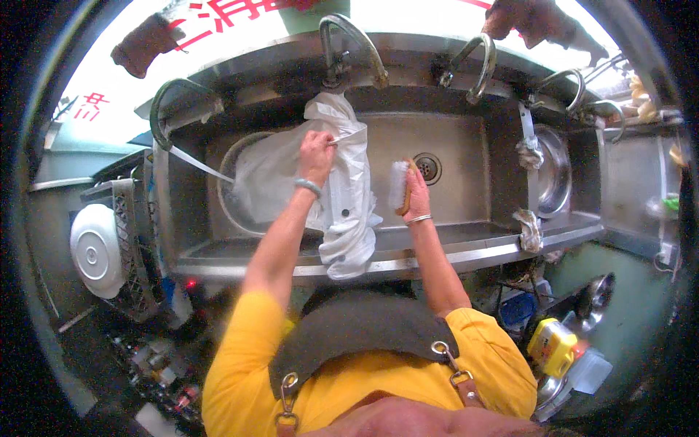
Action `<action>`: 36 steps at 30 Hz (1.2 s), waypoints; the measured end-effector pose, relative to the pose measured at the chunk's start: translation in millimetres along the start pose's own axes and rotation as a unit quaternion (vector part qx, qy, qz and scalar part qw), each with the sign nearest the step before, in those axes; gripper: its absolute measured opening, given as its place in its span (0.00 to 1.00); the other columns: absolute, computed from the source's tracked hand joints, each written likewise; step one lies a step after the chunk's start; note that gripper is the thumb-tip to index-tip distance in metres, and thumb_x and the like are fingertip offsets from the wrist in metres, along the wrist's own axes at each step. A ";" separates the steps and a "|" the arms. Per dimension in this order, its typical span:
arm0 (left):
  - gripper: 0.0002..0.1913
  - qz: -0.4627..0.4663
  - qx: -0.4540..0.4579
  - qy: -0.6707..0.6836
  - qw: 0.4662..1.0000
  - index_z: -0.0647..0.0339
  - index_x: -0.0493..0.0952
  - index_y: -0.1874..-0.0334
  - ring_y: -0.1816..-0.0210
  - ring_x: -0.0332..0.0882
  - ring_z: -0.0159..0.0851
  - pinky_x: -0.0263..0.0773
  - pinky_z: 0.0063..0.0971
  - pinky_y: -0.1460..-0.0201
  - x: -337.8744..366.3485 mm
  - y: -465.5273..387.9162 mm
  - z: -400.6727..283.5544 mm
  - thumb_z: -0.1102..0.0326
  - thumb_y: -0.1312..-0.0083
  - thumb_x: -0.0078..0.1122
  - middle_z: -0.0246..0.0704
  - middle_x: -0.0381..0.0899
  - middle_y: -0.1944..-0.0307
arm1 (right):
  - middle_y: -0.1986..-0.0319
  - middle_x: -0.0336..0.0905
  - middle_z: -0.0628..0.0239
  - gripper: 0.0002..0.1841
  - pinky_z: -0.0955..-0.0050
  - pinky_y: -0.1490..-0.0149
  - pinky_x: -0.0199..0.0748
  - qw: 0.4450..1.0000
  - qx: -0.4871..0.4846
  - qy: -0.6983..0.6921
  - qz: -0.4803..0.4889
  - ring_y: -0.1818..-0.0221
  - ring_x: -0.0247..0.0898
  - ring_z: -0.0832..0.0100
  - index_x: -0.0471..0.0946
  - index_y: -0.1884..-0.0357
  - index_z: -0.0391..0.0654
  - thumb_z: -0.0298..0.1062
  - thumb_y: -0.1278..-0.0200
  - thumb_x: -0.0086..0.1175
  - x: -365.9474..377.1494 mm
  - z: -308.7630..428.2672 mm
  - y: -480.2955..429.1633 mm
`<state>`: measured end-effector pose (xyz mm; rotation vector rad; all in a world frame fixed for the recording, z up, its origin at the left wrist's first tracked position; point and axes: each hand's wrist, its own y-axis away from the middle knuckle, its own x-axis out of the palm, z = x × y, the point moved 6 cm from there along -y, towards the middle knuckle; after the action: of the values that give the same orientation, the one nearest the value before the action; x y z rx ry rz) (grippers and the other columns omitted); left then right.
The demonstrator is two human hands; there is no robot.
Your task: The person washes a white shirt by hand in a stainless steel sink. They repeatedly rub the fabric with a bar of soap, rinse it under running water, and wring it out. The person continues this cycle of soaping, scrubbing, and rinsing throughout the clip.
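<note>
A white garment [349, 191] with a dark button lies bunched over a board-like support across the stainless steel sink, its lower end hanging over the front rim. My left hand [318, 154] pinches a fold of the garment near its upper part. To the right, my right hand [417, 194] grips a scrubbing brush [402, 187] with a wooden back and white bristles, held apart from the cloth with the bristles facing left. Left of the garment, part of the cloth spreads into a round basin [223, 188], where water [199, 164] runs from the left faucet [158, 112].
Several curved faucets [377, 60] line the sink's back edge. A drain [427, 168] shows beyond my right hand. Crumpled cloths [528, 232] hang on the divider, beside a metal bowl [562, 175]. A white basin [94, 251] stands at left, a yellow container [551, 348] at lower right.
</note>
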<state>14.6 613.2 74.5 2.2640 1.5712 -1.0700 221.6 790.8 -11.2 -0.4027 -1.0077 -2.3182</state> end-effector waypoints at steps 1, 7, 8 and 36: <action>0.09 -0.020 0.033 0.012 0.999 0.61 0.78 0.62 0.62 0.76 0.49 0.73 0.36 0.56 -13.0 5.5 -4.6 0.72 0.45 0.64 0.41 0.77 0.62 | 0.49 0.78 0.71 0.20 0.71 0.47 0.77 0.999 -0.024 0.001 0.035 0.50 0.76 0.73 0.72 0.37 0.47 0.36 0.28 0.52 4.3 3.2 3.0; 0.09 -0.047 -0.453 0.464 0.760 0.64 0.72 0.53 0.70 0.72 0.27 0.69 0.22 0.70 -42.4 144.0 5.3 0.73 0.35 0.56 0.29 0.76 0.65 | 0.50 0.79 0.70 0.23 0.76 0.43 0.72 0.975 -0.101 0.169 0.103 0.49 0.75 0.76 0.72 0.35 0.44 0.33 0.31 0.55 68.8 32.4 10.4; 0.19 0.020 -0.518 0.420 0.745 0.66 0.64 0.44 0.55 0.79 0.37 0.79 0.32 0.60 -41.1 167.6 0.8 0.75 0.35 0.57 0.39 0.76 0.50 | 0.47 0.78 0.69 0.24 0.76 0.40 0.70 0.965 -0.112 0.202 0.127 0.47 0.74 0.74 0.74 0.36 0.48 0.35 0.35 0.59 87.1 32.3 8.5; 0.52 0.370 -0.113 0.169 0.907 0.69 0.55 0.28 0.21 0.40 0.45 0.27 0.48 0.21 23.7 242.0 -63.3 0.33 0.44 0.58 0.46 0.56 0.27 | 0.48 0.76 0.61 0.24 0.61 0.55 0.75 0.368 -0.486 0.658 0.442 0.59 0.77 0.62 0.75 0.44 0.53 0.33 0.47 0.59 160.7 -31.7 120.8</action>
<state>258.8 561.5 46.7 2.6007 0.7052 -0.2889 167.1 639.0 112.9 0.4738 1.2170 -1.0731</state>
